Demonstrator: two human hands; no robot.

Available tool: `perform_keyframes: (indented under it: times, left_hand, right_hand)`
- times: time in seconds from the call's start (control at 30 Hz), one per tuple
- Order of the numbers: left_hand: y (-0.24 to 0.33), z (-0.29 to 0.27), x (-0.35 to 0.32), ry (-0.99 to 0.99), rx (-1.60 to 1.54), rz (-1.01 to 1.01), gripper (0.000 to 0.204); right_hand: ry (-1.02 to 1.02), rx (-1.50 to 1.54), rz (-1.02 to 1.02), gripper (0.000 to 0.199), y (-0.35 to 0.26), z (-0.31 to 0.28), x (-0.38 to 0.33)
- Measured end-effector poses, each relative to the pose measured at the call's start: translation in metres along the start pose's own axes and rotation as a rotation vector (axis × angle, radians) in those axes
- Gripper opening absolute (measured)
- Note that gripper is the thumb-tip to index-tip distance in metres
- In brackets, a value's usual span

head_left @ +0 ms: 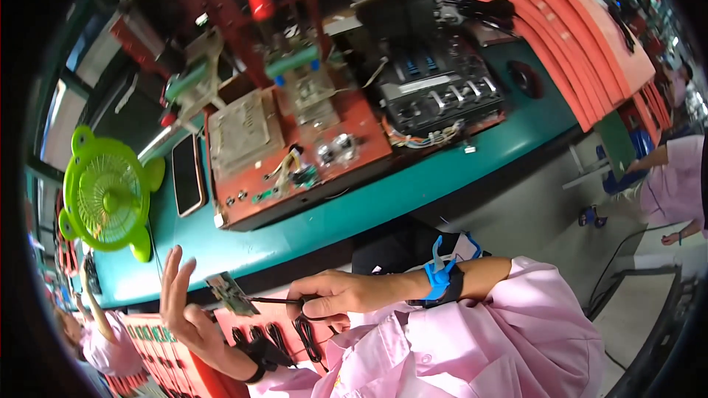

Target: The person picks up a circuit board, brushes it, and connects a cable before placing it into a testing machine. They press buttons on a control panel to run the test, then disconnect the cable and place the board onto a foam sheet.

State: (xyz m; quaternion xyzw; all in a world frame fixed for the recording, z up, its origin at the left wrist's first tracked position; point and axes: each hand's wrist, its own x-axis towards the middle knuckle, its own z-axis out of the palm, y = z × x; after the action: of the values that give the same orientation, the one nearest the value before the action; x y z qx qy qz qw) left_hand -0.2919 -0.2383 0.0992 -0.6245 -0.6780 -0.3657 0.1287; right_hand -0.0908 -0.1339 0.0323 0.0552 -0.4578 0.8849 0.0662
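Above my lap, my right hand (335, 295) grips a black cable (274, 300) that runs left to a small circuit board (231, 293). The board hangs tilted between my two hands; whether the cable is plugged into it or only touches it, I cannot make out. My left hand (184, 313) is raised just left of the board with its fingers stretched out, apart from it and holding nothing. Below, a red tray (221, 320) carries several coiled black cables (306, 337). A blue strap (440, 278) circles my right wrist.
On the green bench (354, 191) stand a red test fixture (295, 203) and a black device with metal connectors (442, 88). A phone (189, 175), a green fan (108, 195) and a mouse (522, 78) lie around them. Stacked red trays (582, 44) rise at right. Other people work at both sides.
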Motion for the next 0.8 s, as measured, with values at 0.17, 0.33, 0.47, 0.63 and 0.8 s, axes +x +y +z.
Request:
perform_keyframes:
  times: [0.17, 0.33, 0.47, 0.63, 0.8]
  left_hand:
    - [0.046, 0.012, 0.008, -0.414, -0.114, -0.344, 0.063]
    - [0.047, 0.028, 0.012, -0.334, -0.336, -0.615, 0.074]
    - [0.042, 0.02, 0.025, -0.164, -0.153, -0.549, 0.08]
    - [0.001, 0.008, 0.064, -0.082, 0.29, -0.228, 0.072]
    - [-0.03, 0.047, 0.105, -0.278, 0.181, -0.054, 0.068]
  right_hand:
    - [-0.049, -0.061, -0.026, 0.029, -0.009, -0.003, -0.009]
    - [-0.054, -0.073, -0.04, 0.028, -0.019, -0.009, -0.017]
    - [-0.017, -0.194, -0.013, 0.029, -0.019, -0.019, -0.014]
    - [-0.082, -0.874, -0.195, 0.039, 0.012, -0.054, -0.004]
    - [-0.012, -0.226, 0.049, 0.044, 0.0, -0.039, 0.002]
